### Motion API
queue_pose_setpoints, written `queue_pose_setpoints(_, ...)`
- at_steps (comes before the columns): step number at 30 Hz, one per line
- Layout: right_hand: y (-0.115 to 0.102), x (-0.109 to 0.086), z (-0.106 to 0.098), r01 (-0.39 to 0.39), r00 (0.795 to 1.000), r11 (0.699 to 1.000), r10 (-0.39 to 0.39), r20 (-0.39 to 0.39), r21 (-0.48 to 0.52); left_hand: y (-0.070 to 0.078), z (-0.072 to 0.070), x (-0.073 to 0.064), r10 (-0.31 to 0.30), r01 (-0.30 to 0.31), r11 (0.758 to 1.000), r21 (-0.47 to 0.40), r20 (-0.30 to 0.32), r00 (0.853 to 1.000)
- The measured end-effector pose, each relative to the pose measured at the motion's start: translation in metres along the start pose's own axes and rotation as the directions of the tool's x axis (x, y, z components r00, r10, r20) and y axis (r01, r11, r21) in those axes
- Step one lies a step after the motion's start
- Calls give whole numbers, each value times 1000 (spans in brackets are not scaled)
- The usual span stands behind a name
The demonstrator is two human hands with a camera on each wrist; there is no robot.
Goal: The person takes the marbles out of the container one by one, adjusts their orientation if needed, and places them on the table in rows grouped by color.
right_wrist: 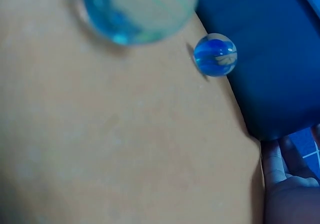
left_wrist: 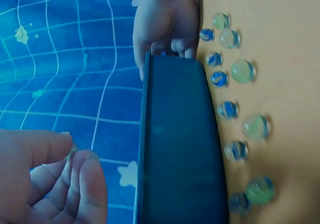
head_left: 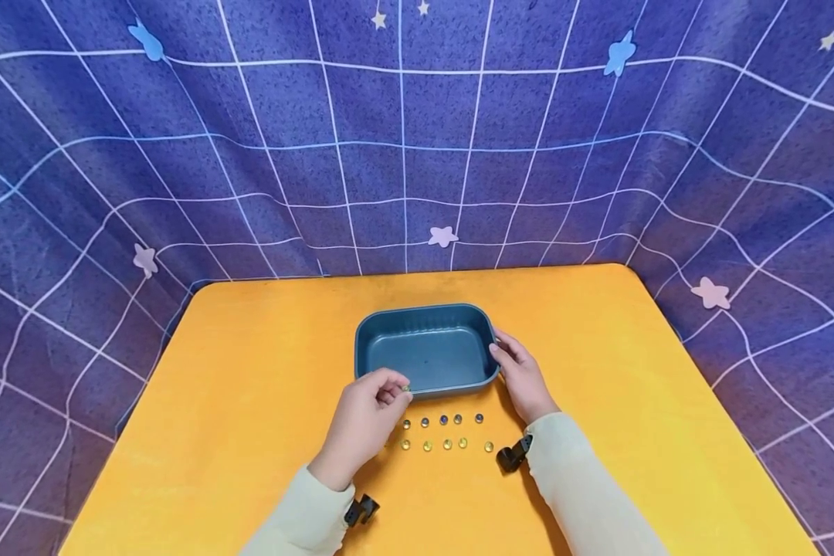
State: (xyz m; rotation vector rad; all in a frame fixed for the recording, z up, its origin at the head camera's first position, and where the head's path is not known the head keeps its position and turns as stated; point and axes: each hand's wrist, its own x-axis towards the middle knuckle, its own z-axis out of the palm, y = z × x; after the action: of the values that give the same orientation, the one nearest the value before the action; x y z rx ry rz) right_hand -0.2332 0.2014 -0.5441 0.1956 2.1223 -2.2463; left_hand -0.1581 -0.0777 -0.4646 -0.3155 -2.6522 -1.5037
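A dark teal plastic bin (head_left: 427,361) stands on the table, with nothing lying on its visible floor. Between thumb and fingertips my left hand (head_left: 363,417) pinches a small yellowish marble (left_wrist: 73,149), mostly hidden by the fingers, just over the bin's near rim. At the bin's right end my right hand (head_left: 524,380) grips the wall, thumb at the rim and fingers outside. In front of the bin lie two rows of glass marbles: blue-swirled ones (head_left: 444,420) nearer the bin and yellowish ones (head_left: 448,444) closer to me. My left hand may hide some of them.
The yellow table (head_left: 264,347) extends to both sides of the bin. Behind and beside it hangs a blue grid-patterned curtain (head_left: 368,170) with stars. A black wrist camera (head_left: 513,455) sits near the right end of the marble rows.
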Motion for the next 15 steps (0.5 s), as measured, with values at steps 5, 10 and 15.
queue_pose_setpoints(5,1,1,-1,-15,1000,1000,15,-1,-6,-12,-6,-10,-87,87,995,-53,-7,996)
queue_pose_setpoints(10,1,0,-1,-12,1000,1000,12,-2,-6,-29,-8,-23,-154,152,985,-78,-25,988)
queue_pose_setpoints(15,0,0,0,-5,1000,1000,5,-2,-13,-42,-13,-32,-205,202,978,-46,-55,977)
